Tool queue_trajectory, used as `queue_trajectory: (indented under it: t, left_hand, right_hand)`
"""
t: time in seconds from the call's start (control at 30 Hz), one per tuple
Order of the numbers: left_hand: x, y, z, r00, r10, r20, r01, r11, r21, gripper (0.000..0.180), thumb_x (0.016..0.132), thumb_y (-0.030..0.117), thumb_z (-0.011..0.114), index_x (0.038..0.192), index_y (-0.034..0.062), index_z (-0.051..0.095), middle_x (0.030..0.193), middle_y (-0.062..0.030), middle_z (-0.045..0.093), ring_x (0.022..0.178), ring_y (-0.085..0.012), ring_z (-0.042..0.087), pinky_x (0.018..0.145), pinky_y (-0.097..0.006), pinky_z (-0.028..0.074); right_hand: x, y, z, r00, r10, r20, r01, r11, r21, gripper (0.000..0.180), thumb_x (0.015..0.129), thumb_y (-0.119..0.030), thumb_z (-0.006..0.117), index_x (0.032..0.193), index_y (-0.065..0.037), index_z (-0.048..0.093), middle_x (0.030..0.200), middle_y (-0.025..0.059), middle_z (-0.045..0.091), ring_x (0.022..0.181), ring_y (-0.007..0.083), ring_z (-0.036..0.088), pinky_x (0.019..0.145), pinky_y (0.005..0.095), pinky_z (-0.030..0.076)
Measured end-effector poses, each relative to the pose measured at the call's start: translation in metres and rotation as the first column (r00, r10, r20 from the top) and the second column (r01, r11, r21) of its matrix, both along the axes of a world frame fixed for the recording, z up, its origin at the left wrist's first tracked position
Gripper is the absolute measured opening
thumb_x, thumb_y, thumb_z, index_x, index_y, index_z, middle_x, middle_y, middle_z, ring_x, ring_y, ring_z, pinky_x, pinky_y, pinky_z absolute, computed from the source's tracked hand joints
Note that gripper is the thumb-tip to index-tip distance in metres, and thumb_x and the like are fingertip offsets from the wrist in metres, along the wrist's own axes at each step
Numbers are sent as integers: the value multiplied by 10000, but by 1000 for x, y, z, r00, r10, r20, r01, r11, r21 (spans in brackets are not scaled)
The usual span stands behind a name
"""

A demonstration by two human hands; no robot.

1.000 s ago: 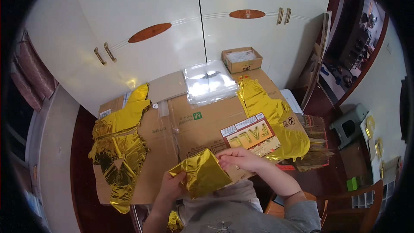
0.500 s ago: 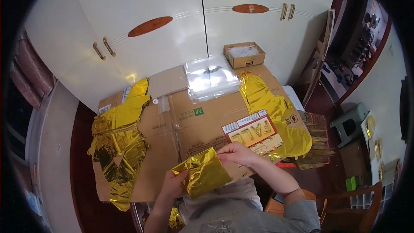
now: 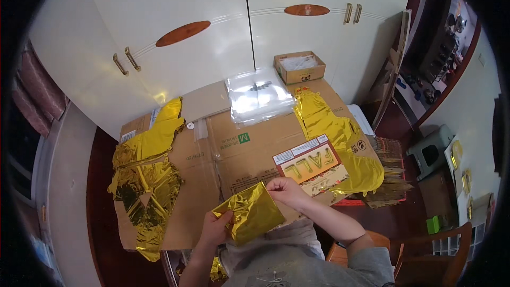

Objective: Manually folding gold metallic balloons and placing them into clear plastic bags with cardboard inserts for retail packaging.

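Observation:
A gold foil balloon (image 3: 254,213), folded flat into a rough square, is held over the near edge of the cardboard-covered table. My left hand (image 3: 217,227) grips its left side, thumb on top. At its upper right corner my right hand (image 3: 286,191) pinches with the fingers closed; what sits between those fingertips is too small to make out. Just beyond my right hand lies a printed card (image 3: 308,162) with gold letters, partly on a spread of gold foil balloons (image 3: 345,149). More crumpled gold foil balloons (image 3: 143,180) cover the table's left side.
Clear plastic bags (image 3: 257,95) lie stacked at the back, beside an open carton (image 3: 300,68) of small bags. White cabinet doors (image 3: 175,0) rise behind the cardboard (image 3: 202,202). On the right stand a stack of brown-edged sheets (image 3: 388,175), a grey stool (image 3: 430,151) and a wooden chair (image 3: 451,255).
My right hand has shifted very slightly and its fingers have curled in closer at the foil's corner. The left hand keeps its grip on the folded foil.

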State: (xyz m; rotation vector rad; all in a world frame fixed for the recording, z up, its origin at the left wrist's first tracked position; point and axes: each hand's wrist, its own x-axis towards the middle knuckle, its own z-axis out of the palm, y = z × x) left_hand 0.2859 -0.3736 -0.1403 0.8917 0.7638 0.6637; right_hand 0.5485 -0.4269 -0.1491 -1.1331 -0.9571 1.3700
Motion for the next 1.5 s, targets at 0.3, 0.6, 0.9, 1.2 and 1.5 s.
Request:
queue_trajectory:
  t: [0.3,0.6,0.9,1.2,1.5]
  left_hand:
    - [6,-4,-5,992,98,-78,-100,995,-19,97,931,34,584,994,-12,641,879,-47,658,782,-122,613,704,-288,520]
    - [16,-8,5,993,113,-34,-114,992,-57,109,943,33,573,1023,-14,631,922,-53,663,793,-132,620,708,-295,519]
    - [25,-14,-22,985,173,-17,-174,983,-52,104,954,32,570,1020,-18,633,925,-62,665,800,-136,631,706,-295,523]
    - [32,-26,-27,957,288,20,-287,958,-19,163,958,32,566,1098,-40,605,1056,-97,661,898,-182,660,781,-337,559]
    - [29,-28,-18,953,281,111,-281,960,-12,198,954,23,565,1131,-49,619,1058,-85,669,916,-168,646,809,-330,540]
  right_hand:
    - [-3,-9,-8,994,-32,-103,46,989,138,80,915,-7,611,989,-18,638,876,-14,658,802,27,578,714,188,462]
    - [-5,-16,1,988,-103,119,96,993,67,149,899,-11,662,1044,-17,628,857,-9,658,814,33,590,727,196,478]
    - [-1,-3,8,989,-125,-79,118,989,-87,81,940,-49,611,1019,-29,605,832,-21,638,766,35,578,685,193,455]
    - [-5,4,7,997,-63,34,66,994,-87,139,1003,-161,542,989,-33,594,796,-45,565,707,28,493,632,202,415]
    - [10,17,4,974,221,56,-220,975,-25,191,1032,-224,490,1094,-62,568,925,-44,554,884,30,485,751,202,406]
